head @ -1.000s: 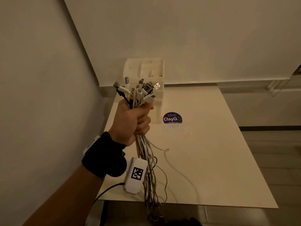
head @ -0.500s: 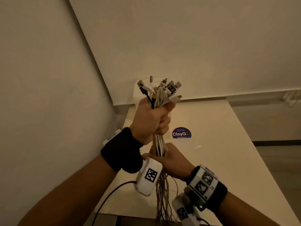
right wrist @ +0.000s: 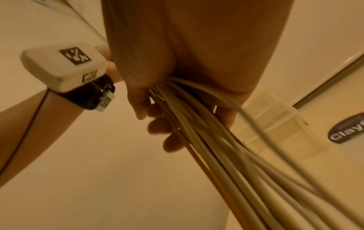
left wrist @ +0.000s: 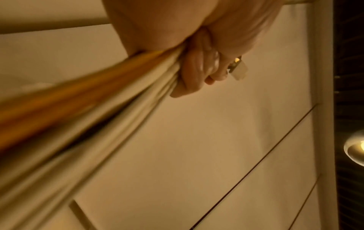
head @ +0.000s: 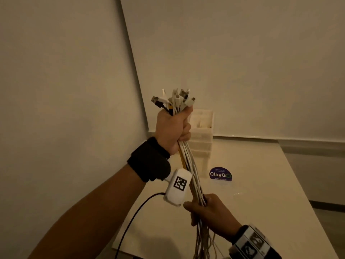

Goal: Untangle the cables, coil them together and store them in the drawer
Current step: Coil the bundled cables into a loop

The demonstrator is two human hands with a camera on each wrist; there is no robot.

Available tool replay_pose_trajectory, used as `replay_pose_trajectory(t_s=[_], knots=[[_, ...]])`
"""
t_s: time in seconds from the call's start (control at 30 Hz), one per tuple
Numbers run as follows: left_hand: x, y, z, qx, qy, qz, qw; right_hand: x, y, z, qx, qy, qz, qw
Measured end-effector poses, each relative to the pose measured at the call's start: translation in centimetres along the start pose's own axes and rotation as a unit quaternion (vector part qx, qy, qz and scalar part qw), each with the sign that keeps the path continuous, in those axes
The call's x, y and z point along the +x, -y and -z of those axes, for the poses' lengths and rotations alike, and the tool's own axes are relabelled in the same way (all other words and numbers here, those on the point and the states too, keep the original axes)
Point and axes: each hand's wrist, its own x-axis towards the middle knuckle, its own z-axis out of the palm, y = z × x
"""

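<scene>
A bundle of white cables (head: 189, 165) with one yellow cable among them runs straight between my two hands above the table. My left hand (head: 172, 130) grips the bundle in a fist just below the plugs (head: 173, 99), which fan out above it. Lower down, my right hand (head: 210, 210) curls around the same bundle; loose ends hang below it past the table edge. The left wrist view shows fingers (left wrist: 195, 73) wrapped around the blurred cables (left wrist: 98, 99). In the right wrist view the cables (right wrist: 212, 140) stream out from my right hand (right wrist: 177, 99).
A white drawer unit (head: 202, 135) stands on the white table (head: 261, 193) in the corner behind my left hand. A round purple sticker (head: 220, 174) lies in front of it. Walls close in on the left and at the back.
My left hand has lifted the plug end higher. My right hand came in, took the bundle just under the left fist, then slid down along it, pulling the cables straight.
</scene>
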Motion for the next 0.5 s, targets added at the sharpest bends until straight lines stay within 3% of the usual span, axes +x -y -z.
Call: replay_pose_trajectory(t_s=[0.2,0.33,0.5], knots=[[1.2,-2.9,-0.8,-0.025,-0.035,-0.032,0.999,-0.7,0.5,0.7,0.035,-0.010,-0.001,0.999],[1.7,-5.2,-0.7,-0.030,-0.041,-0.070,0.996,-1.1,-0.9,-0.8,0.017,-0.007,-0.072,0.997],[2.1,-6.4,1.9,0.109,-0.021,-0.081,0.991,-2.2,-1.6,-0.6,0.022,-0.074,-0.103,0.992]])
